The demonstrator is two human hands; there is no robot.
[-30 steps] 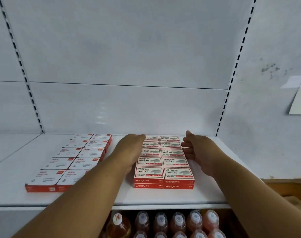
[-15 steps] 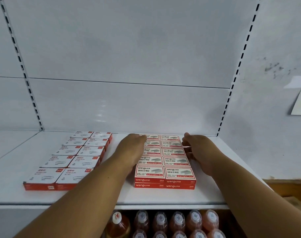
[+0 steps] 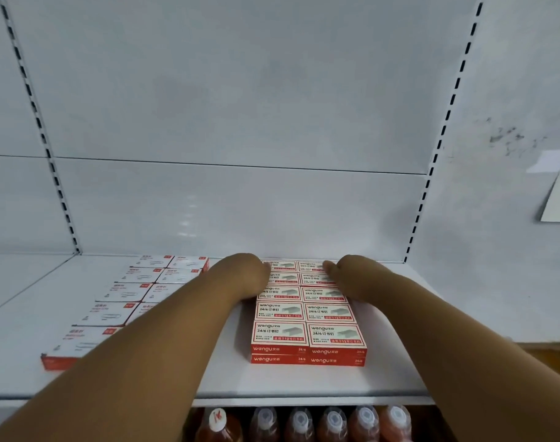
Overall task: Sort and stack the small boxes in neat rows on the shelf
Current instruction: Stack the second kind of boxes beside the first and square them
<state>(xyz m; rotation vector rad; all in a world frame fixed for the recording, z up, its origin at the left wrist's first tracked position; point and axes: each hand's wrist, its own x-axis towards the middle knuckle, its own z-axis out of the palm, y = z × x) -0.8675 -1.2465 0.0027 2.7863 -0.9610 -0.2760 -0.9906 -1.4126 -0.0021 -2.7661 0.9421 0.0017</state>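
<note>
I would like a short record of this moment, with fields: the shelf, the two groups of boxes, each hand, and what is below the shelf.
shelf: white shelf, white back panel behind
right group: red staple boxes, two columns, two layers at the front
left group: white-topped boxes, two columns, partly hidden by the left forearm
left hand: left hand rests against the left side of the staple boxes near the back
right hand: right hand lies on the right side of the staple boxes near the back
below: capped bottles with reddish liquid

Two bare, sleeveless forearms and hands
</note>
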